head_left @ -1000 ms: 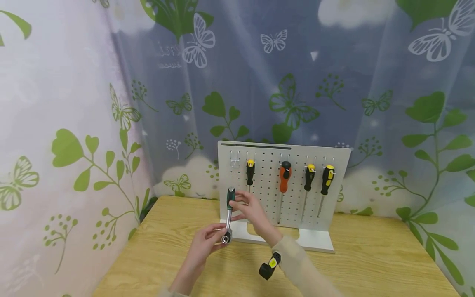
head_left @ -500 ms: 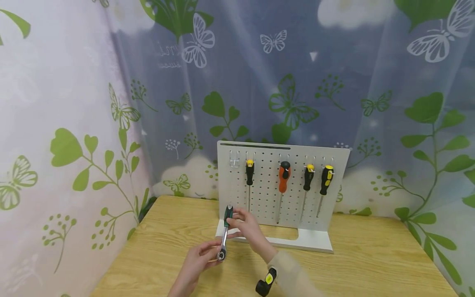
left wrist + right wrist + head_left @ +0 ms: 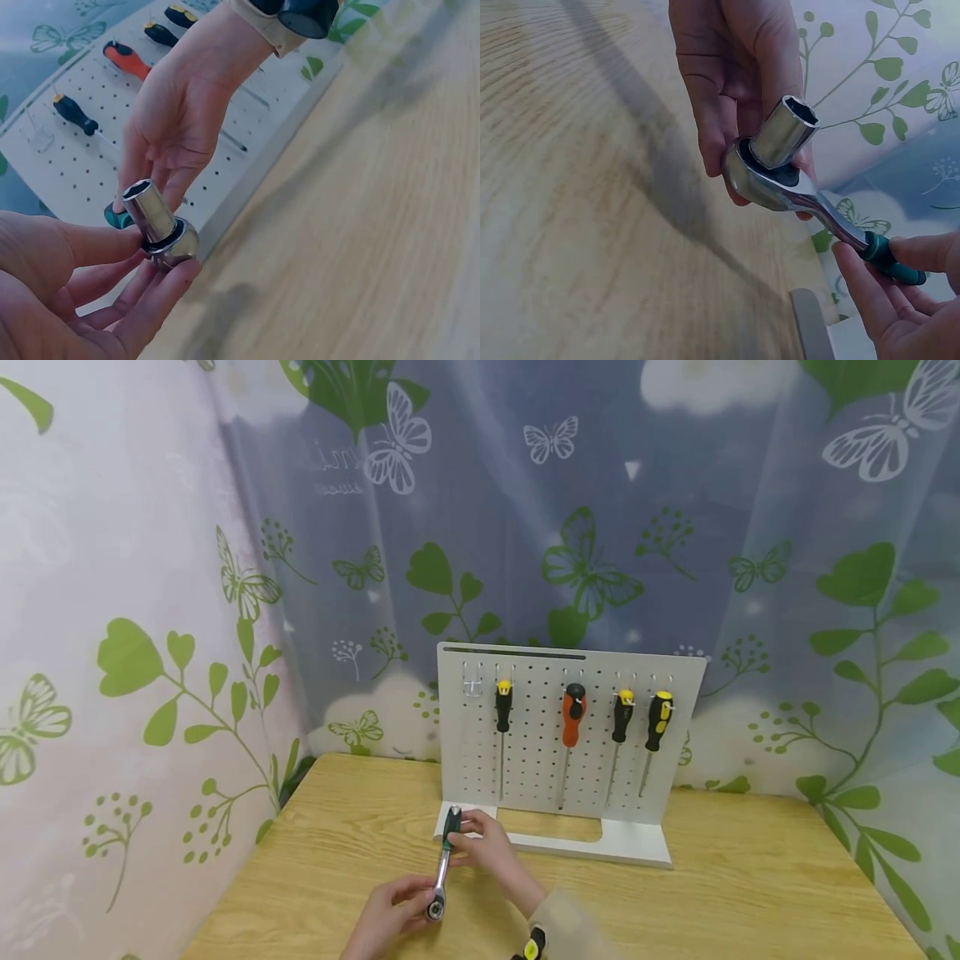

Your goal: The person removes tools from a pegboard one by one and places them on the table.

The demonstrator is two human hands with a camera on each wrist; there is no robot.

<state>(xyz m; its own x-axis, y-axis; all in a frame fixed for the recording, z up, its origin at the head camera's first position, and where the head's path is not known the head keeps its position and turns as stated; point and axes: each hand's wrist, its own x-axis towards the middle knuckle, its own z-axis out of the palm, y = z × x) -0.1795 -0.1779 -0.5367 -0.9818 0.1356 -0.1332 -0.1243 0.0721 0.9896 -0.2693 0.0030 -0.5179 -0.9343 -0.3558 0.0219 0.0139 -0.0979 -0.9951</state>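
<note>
A ratchet wrench point(image 3: 441, 870) with a green and black handle is held between both hands, over the table in front of the pegboard. My right hand point(image 3: 486, 850) pinches the handle point(image 3: 891, 261) between thumb and fingers. With thumb and fingertips, my left hand point(image 3: 392, 910) grips the chrome ratchet head point(image 3: 756, 184). A shiny hex socket point(image 3: 152, 211) sits on the head, its opening facing up in both wrist views. The wrench slants, handle end toward the board and head toward me.
A white pegboard point(image 3: 536, 768) stands on the wooden table point(image 3: 750, 893). From it hang a yellow-topped screwdriver point(image 3: 503, 706), an orange screwdriver point(image 3: 573, 718) and two black-and-yellow screwdrivers point(image 3: 623, 717) on the right. A clear hook point(image 3: 472, 683) is at upper left. Patterned curtains surround the table.
Both hands have brought the ratchet wrench down and toward me, slightly leftward, away from the pegboard. Their grips on handle and head look the same.
</note>
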